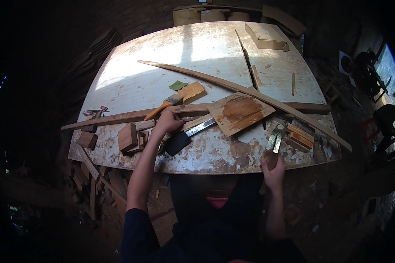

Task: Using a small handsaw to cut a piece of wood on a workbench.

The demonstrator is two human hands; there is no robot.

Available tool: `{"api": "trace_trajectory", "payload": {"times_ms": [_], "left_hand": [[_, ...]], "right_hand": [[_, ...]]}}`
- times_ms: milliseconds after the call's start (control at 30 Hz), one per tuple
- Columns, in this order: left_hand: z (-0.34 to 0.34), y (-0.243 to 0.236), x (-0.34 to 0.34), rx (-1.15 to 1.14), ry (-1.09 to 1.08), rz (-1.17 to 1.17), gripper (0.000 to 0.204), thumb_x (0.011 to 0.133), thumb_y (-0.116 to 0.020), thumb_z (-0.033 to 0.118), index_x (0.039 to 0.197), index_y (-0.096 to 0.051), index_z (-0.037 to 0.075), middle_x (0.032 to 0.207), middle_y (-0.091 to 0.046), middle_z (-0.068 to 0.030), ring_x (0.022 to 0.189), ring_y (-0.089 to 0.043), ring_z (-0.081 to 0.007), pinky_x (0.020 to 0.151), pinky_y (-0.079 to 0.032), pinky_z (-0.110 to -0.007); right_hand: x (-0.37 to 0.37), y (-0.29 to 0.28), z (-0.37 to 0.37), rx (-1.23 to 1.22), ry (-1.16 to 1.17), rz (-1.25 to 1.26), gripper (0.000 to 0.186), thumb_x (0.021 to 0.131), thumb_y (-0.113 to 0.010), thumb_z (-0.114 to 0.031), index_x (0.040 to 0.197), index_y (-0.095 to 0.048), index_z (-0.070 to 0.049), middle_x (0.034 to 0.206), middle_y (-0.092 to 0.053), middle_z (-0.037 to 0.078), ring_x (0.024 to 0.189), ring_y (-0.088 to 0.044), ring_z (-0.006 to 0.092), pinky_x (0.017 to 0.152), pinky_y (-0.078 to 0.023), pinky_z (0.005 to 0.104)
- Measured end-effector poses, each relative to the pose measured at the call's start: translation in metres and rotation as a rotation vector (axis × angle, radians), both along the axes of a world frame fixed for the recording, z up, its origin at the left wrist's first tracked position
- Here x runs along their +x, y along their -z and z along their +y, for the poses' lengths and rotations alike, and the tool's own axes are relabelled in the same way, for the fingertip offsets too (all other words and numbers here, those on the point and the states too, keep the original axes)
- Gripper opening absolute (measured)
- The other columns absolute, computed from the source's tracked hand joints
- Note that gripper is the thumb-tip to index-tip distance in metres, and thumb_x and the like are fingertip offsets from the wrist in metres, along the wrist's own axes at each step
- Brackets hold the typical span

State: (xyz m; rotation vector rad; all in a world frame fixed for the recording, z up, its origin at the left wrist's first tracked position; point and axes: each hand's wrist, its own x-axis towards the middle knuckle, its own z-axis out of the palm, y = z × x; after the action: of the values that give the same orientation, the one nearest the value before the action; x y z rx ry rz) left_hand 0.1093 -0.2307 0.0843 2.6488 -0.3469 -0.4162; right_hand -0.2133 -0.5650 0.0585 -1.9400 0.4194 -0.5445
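Observation:
My right hand (274,172) is wrapped round the wooden handle of a hammer (277,139), its metal head pointing away from me over the table's near edge. My left hand (169,122) is closed among the wood pieces in the middle; what its fingers hold, if anything, is hidden. Just beyond it a paintbrush (164,106) with an orange handle rests across a long wooden bar (127,118). Right of my left hand lies a black piece (177,143) with a flat steel blade (200,127). The blade's far end reaches toward a square brown-stained board (241,112).
The worn white table (206,52) has a dark gap at the far right. A long strip (197,79) crosses it diagonally. Wood blocks (127,137) stand at the left, more blocks (300,137) by the hammer. A cardboard box (265,36) sits far right; scrap wood (103,184) lies below.

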Motion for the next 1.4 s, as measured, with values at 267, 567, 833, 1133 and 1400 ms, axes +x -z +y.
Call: {"api": "trace_trajectory", "payload": {"times_ms": [267, 567, 833, 1133, 1400], "left_hand": [[0.006, -0.019, -0.049, -0.343, -0.046, -0.228, 0.02, 0.085, -0.078, 0.02, 0.09, -0.075, 0.0, 0.076, -0.072, -0.0113, 0.069, -0.07, -0.0194, 0.066, -0.054, -0.034], [0.01, -0.024, -0.078, -0.241, 0.141, -0.458, 0.029, 0.085, -0.08, 0.024, 0.097, -0.072, 0.0, 0.093, -0.07, -0.0167, 0.087, -0.069, -0.0309, 0.076, -0.054, -0.04], [0.011, -0.028, -0.075, -0.253, 0.216, -0.367, 0.038, 0.08, -0.083, 0.023, 0.108, -0.071, 0.002, 0.099, -0.07, -0.015, 0.095, -0.068, -0.0345, 0.083, -0.054, -0.041], [0.025, -0.026, -0.069, -0.223, 0.313, -0.333, 0.047, 0.081, -0.077, 0.012, 0.126, -0.066, 0.004, 0.116, -0.071, -0.0175, 0.105, -0.068, -0.0355, 0.093, -0.055, -0.04], [0.031, -0.032, -0.072, -0.208, 0.307, -0.441, 0.051, 0.081, -0.074, 0.005, 0.131, -0.063, 0.006, 0.116, -0.069, -0.0154, 0.109, -0.066, -0.0345, 0.094, -0.053, -0.042]], "right_hand": [[0.001, 0.007, 0.0, 0.05, 0.006, 0.023, 0.034, 0.089, -0.073, -0.014, 0.116, -0.06, 0.001, 0.096, -0.068, 0.017, 0.09, -0.068, 0.0277, 0.082, -0.052, 0.0397], [0.001, 0.007, 0.001, 0.051, 0.027, 0.032, 0.033, 0.089, -0.073, -0.016, 0.116, -0.06, 0.0, 0.095, -0.068, 0.016, 0.089, -0.068, 0.0283, 0.081, -0.052, 0.0396], [0.002, 0.002, 0.002, 0.014, 0.023, 0.041, 0.032, 0.089, -0.073, -0.015, 0.114, -0.061, 0.0, 0.093, -0.068, 0.016, 0.087, -0.068, 0.0286, 0.08, -0.052, 0.0395], [0.002, -0.004, 0.006, -0.059, 0.029, -0.046, 0.032, 0.089, -0.073, -0.016, 0.114, -0.061, 0.0, 0.093, -0.068, 0.016, 0.086, -0.068, 0.0279, 0.079, -0.052, 0.0394], [0.001, 0.005, 0.004, -0.019, 0.029, -0.036, 0.032, 0.089, -0.073, -0.016, 0.114, -0.061, 0.0, 0.092, -0.068, 0.016, 0.085, -0.069, 0.0293, 0.078, -0.052, 0.0403]]}}
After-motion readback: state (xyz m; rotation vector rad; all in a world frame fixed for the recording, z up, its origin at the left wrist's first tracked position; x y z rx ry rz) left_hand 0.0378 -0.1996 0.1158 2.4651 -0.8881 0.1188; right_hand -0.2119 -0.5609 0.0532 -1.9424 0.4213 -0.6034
